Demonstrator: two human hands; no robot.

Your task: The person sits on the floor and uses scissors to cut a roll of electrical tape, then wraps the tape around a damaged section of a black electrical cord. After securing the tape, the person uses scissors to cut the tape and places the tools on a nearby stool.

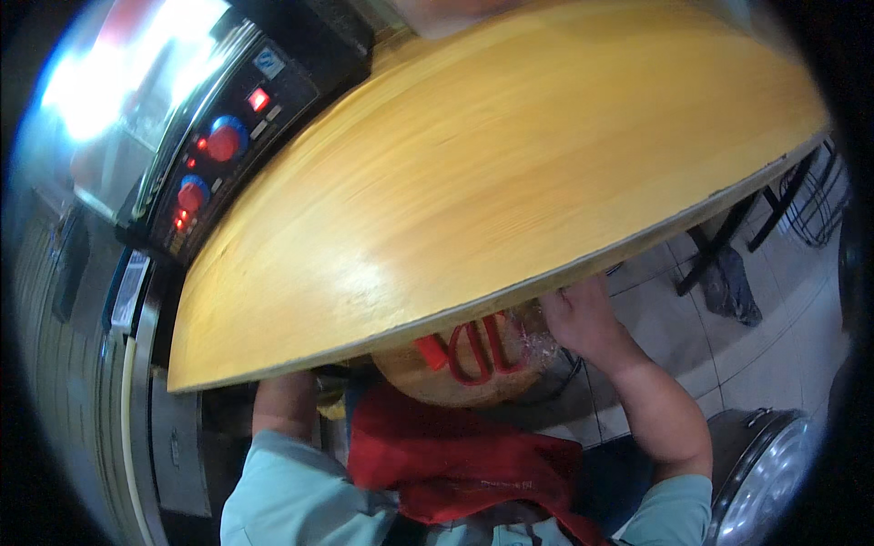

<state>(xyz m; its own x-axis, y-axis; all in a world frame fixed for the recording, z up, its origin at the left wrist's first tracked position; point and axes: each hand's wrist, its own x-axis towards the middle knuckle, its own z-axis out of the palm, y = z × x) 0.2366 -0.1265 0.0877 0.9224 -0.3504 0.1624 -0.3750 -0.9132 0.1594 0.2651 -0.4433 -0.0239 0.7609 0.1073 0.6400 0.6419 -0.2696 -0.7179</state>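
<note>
My right hand is at the near edge of the wooden tabletop, its fingers curled closed and partly hidden. Crinkled clear plastic lies right beside those fingers; whether they grip it I cannot make out. Just under the table edge, in front of my lap, is a round tan surface with bold red shapes on it. My left forearm reaches beneath the tabletop, which hides that hand completely.
At the left stands a black machine with red knobs and lit red lamps. A shiny round metal pot or lid is at the lower right. Dark table legs and a dark cloth or bag are on the tiled floor.
</note>
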